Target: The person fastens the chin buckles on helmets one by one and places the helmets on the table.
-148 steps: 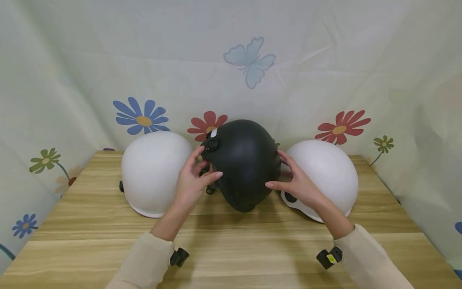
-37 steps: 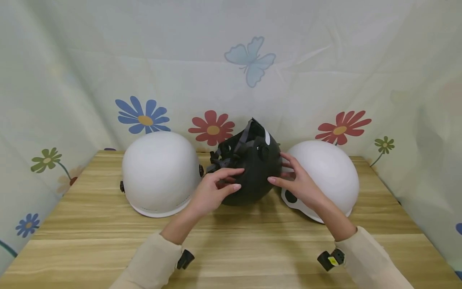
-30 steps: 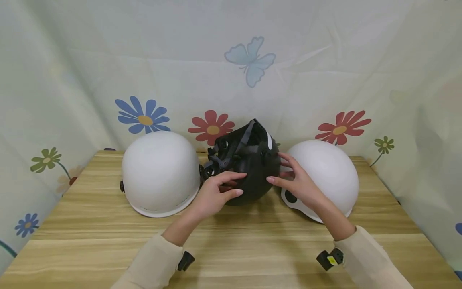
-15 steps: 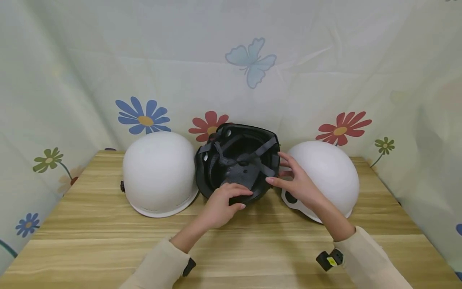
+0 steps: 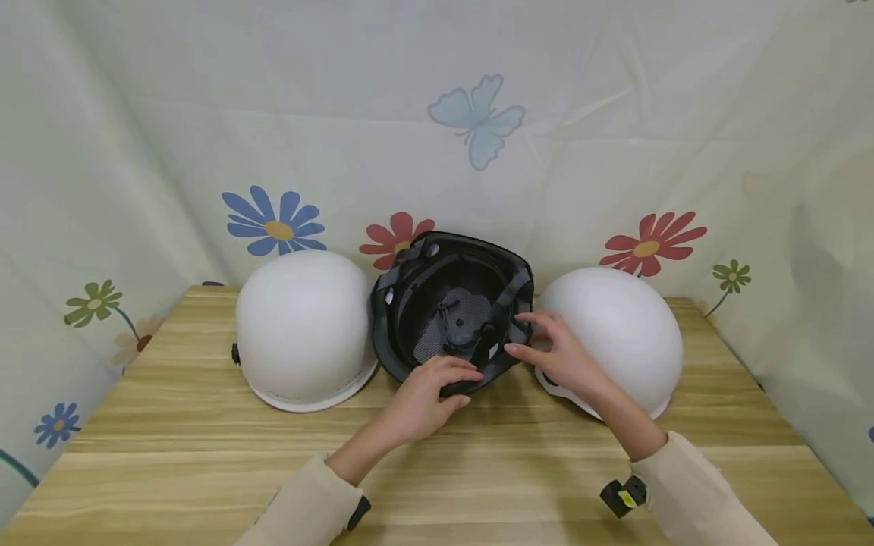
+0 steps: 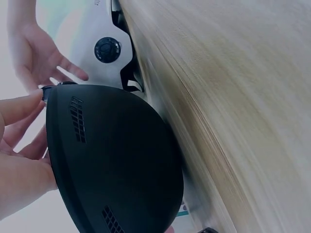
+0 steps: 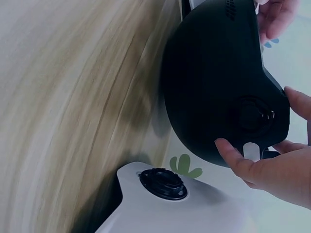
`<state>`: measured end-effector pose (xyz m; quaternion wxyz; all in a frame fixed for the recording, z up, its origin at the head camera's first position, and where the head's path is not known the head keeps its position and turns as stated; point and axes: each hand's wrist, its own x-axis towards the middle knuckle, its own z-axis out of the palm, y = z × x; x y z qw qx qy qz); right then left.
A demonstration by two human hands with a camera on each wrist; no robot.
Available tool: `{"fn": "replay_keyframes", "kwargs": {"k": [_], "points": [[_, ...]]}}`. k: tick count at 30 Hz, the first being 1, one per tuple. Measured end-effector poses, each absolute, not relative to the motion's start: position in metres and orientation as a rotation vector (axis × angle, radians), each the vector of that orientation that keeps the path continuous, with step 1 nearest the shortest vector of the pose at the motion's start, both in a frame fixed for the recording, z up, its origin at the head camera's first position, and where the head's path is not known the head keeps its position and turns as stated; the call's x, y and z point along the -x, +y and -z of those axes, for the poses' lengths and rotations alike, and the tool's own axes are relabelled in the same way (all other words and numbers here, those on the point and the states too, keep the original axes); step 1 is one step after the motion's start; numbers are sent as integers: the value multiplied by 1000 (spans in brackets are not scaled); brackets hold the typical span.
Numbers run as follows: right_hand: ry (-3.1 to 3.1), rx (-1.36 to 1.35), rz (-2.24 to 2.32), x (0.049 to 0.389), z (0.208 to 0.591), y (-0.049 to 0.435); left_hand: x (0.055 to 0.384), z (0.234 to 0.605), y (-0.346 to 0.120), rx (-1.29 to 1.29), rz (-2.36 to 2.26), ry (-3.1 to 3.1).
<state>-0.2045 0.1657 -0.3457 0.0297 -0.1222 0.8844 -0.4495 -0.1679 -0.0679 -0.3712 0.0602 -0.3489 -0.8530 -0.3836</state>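
In the head view a black helmet lies tipped back with its inside facing up, showing grey straps and a mesh lining. My left hand grips its near rim, fingers over the edge and thumb on the outer side. At the right side of the rim my right hand pinches the edge beside a strap. The right wrist view shows the right thumb and fingers around the rim near a round black fitting. From the left wrist view, the dark shell hides part of the left hand.
A white helmet stands dome up close to the black one on the left. Another white helmet sits dome up at the right, behind the right hand. The wooden table extends in front, with a flower-printed cloth behind.
The black helmet has turned over, from dome up to opening up. The left hand moved down and right along it to the near rim; the right hand shifted slightly onto the right rim.
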Motion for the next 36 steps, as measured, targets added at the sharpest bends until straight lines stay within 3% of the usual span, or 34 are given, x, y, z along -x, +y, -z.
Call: {"fn": "replay_keyframes", "kwargs": {"k": [9,36], "points": [[2727,376,1375,203,348,170,168,372,-72,1025,1240,-2496],[2652,507,1474,204,349,183,202,362,-129,357,1317,-2352]]}}
